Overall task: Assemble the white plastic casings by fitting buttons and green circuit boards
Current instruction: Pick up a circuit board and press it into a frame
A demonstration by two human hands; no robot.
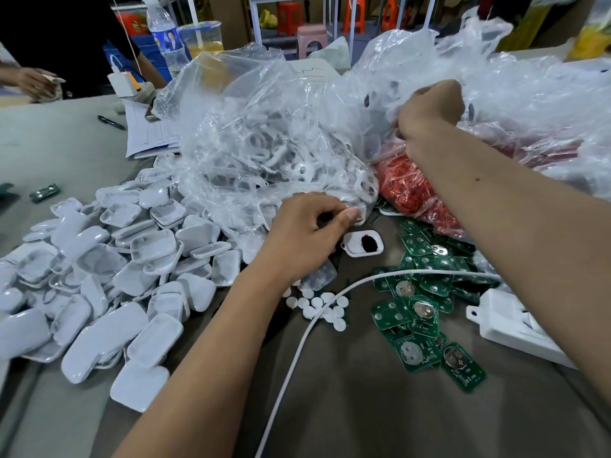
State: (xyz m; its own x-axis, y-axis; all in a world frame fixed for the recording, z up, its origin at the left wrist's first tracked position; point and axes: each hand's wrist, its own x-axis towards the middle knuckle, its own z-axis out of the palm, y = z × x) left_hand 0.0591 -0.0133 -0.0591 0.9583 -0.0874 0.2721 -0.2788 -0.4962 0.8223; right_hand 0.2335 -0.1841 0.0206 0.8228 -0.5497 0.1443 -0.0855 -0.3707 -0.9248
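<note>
Our left hand (307, 229) pinches a white casing (358, 217) at the mouth of the clear bag (264, 133), thumb and curled fingers closed on its edge. Our right hand (429, 110) reaches into the bag of red buttons (410, 190), fingers curled down among the plastic; we cannot tell whether it grasps anything. Just beside the left hand, a single open casing (363, 243) lies on the surface (347, 408) with a dark spot inside. A heap of white shells (109, 276) spreads to the left, green circuit boards (423, 312) lie scattered to the right, and small white discs (322, 307) sit between them. A white cable (297, 352) runs across the discs.
</note>
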